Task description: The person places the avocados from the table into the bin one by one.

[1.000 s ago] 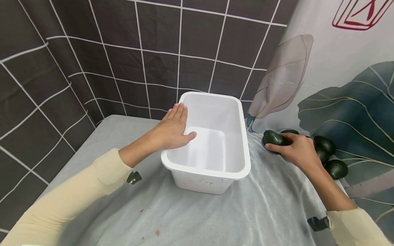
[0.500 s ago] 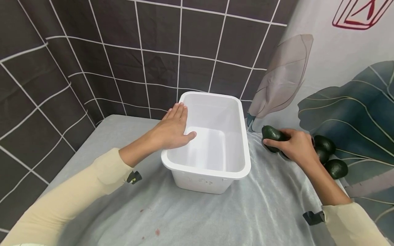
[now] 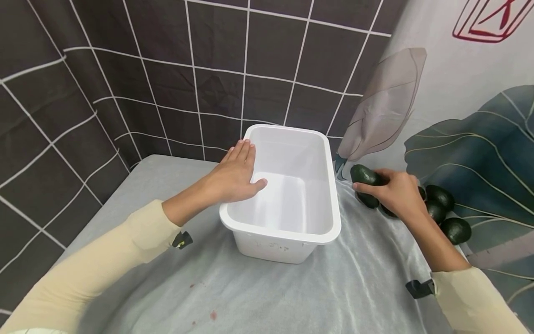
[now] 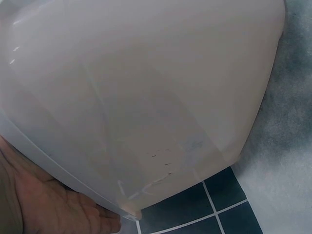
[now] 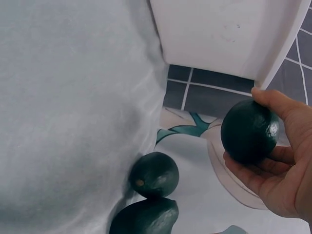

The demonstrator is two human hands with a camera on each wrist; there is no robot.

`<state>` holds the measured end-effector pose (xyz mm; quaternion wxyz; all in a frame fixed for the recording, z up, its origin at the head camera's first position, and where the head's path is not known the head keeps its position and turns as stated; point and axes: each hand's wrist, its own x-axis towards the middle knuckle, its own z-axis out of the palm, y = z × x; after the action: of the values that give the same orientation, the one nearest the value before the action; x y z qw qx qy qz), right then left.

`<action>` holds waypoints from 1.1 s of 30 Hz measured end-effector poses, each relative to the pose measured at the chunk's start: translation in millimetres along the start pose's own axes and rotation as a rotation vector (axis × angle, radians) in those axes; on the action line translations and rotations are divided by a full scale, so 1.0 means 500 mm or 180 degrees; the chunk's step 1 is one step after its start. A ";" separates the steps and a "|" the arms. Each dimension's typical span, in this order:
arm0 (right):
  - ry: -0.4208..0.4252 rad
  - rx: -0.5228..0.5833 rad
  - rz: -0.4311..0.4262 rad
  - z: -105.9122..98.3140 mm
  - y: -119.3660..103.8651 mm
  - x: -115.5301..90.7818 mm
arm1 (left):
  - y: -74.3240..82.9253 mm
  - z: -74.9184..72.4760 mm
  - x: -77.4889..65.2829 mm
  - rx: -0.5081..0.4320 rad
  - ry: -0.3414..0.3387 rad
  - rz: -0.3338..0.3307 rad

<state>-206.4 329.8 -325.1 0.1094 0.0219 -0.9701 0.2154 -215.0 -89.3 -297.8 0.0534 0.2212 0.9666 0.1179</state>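
Observation:
My left hand (image 3: 233, 178) lies flat with straight fingers over the left rim of a white plastic basin (image 3: 281, 237), thumb pointing inward. In the left wrist view the same palm shows under the rim, beside the basin's outer wall (image 4: 146, 97). To the basin's right, my right hand (image 3: 401, 192) grips a dark green avocado (image 3: 364, 175) between thumb and fingers. The right wrist view has this avocado (image 5: 249, 131) raised over the cloth, with two more avocados (image 5: 155, 174) lying below it. The basin's inside shows only its bare white floor.
Several avocados (image 3: 456, 230) lie along the right edge of the grey cloth-covered table (image 3: 250, 297), some partly hidden by the right hand. A dark gridded curtain (image 3: 212, 93) hangs behind the basin. A patterned white and blue-green cloth (image 3: 479, 153) hangs at the right.
The right hand has lifted the avocado and moved it slightly up and left, uncovering another avocado beneath. The left hand and the basin stay in place.

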 end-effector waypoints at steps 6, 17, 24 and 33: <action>-0.0019 0.0027 -0.0052 -0.003 -0.010 0.010 | 0.000 -0.001 0.002 -0.0011 -0.0016 -0.0018; -0.0032 0.0084 -0.0046 -0.014 -0.039 0.025 | 0.000 0.001 0.001 -0.0009 -0.0006 -0.0017; 0.0027 0.0098 -0.0037 -0.021 -0.052 0.030 | -0.002 0.002 0.002 -0.0005 0.0025 -0.0012; 0.0073 0.0087 -0.0035 -0.027 -0.061 0.041 | 0.002 -0.001 0.001 -0.0023 -0.0017 -0.0015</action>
<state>-221.1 308.1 -295.8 0.1213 0.0263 -0.9656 0.2283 -215.1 -88.1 -297.3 0.0570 0.2190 0.9666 0.1206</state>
